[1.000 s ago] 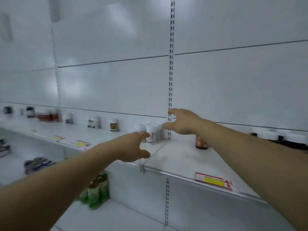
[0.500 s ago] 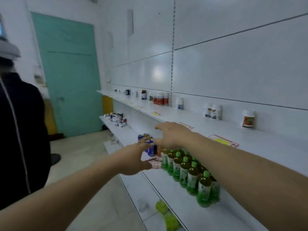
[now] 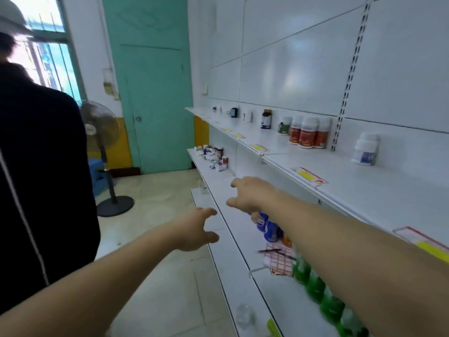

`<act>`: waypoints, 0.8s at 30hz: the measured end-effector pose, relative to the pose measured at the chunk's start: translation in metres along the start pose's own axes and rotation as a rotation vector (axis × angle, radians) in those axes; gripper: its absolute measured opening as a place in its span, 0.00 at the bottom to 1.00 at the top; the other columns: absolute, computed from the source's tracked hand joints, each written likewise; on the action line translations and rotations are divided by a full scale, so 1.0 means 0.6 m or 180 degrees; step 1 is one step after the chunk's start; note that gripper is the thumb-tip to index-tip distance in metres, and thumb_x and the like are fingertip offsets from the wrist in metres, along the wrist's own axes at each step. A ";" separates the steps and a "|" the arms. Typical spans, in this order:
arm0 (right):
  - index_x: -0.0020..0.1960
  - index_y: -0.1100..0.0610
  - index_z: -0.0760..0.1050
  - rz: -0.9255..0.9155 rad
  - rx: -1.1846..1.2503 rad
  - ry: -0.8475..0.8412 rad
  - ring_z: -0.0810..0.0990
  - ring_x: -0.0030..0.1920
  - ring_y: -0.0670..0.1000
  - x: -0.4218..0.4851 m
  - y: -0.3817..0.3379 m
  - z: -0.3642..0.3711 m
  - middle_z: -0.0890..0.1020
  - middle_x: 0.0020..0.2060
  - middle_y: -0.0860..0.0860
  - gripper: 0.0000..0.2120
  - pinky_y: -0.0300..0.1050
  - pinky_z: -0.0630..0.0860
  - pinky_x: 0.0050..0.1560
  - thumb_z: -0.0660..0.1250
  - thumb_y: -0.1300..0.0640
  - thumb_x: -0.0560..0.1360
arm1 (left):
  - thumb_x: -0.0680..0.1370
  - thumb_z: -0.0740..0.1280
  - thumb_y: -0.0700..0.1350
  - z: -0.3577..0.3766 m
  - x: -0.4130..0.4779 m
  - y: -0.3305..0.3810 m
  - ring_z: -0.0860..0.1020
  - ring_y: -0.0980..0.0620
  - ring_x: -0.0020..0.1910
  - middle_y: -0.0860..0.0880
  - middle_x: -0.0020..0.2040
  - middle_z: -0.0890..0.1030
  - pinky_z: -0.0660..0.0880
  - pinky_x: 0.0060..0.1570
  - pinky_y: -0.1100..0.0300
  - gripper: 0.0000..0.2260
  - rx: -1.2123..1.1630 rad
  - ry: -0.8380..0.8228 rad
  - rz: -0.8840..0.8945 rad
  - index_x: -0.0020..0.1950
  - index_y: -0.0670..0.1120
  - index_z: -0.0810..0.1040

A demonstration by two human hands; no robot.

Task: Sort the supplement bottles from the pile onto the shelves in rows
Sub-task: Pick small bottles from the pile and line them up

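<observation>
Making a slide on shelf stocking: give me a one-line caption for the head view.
Left hand and right hand, both empty, reach toward the bottle pile on the middle shelf.

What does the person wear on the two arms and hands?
Nothing that shows. The left arm and the right arm are bare as far as the picture reaches: no sleeve, watch or bracelet. The left hand and the right hand have no gloves. No ring is visible, though the picture is a little blurred.
</observation>
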State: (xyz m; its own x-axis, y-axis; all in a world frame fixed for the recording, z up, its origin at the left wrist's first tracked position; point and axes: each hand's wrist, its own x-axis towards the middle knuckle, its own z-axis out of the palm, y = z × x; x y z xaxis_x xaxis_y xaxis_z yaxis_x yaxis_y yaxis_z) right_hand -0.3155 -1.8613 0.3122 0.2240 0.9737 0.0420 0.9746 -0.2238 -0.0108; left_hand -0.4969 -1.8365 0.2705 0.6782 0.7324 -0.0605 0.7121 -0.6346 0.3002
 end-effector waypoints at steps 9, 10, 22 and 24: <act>0.73 0.51 0.62 0.0039 -0.0025 0.0027 0.68 0.68 0.56 0.386 -0.016 0.037 0.67 0.71 0.53 0.31 0.52 0.69 0.61 0.60 0.38 0.75 | 0.75 0.67 0.57 -0.049 0.329 -0.205 0.69 0.47 0.66 0.50 0.73 0.65 0.67 0.62 0.55 0.30 -0.0083 0.0092 0.0043 0.74 0.53 0.60; 0.74 0.50 0.62 0.0060 -0.0038 0.0034 0.68 0.68 0.56 0.430 -0.020 0.038 0.67 0.71 0.53 0.31 0.52 0.68 0.62 0.60 0.39 0.75 | 0.75 0.67 0.57 -0.062 0.369 -0.231 0.70 0.47 0.66 0.50 0.73 0.66 0.67 0.61 0.56 0.30 -0.0089 0.0112 0.0067 0.74 0.53 0.61; 0.73 0.46 0.61 0.0309 0.0240 -0.0165 0.69 0.67 0.57 0.862 -0.022 0.077 0.69 0.70 0.53 0.29 0.51 0.69 0.62 0.61 0.41 0.75 | 0.76 0.66 0.56 -0.159 0.793 -0.460 0.69 0.48 0.67 0.48 0.72 0.66 0.64 0.57 0.62 0.28 -0.0469 -0.0208 0.0074 0.73 0.51 0.63; 0.73 0.46 0.62 0.0342 0.0274 -0.0221 0.70 0.66 0.57 0.939 -0.010 0.101 0.69 0.70 0.54 0.28 0.50 0.69 0.59 0.61 0.41 0.75 | 0.76 0.67 0.55 -0.154 0.862 -0.494 0.68 0.48 0.67 0.48 0.73 0.66 0.63 0.55 0.63 0.28 -0.0485 -0.0254 0.0110 0.73 0.51 0.63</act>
State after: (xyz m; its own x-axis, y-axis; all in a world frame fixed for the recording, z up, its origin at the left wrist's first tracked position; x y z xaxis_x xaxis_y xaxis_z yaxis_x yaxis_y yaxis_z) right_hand -0.1950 -1.3085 0.2754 0.3236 0.9456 -0.0330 0.9406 -0.3253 -0.0973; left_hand -0.3741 -1.2467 0.2384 0.7184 0.6850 -0.1213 0.6565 -0.6099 0.4439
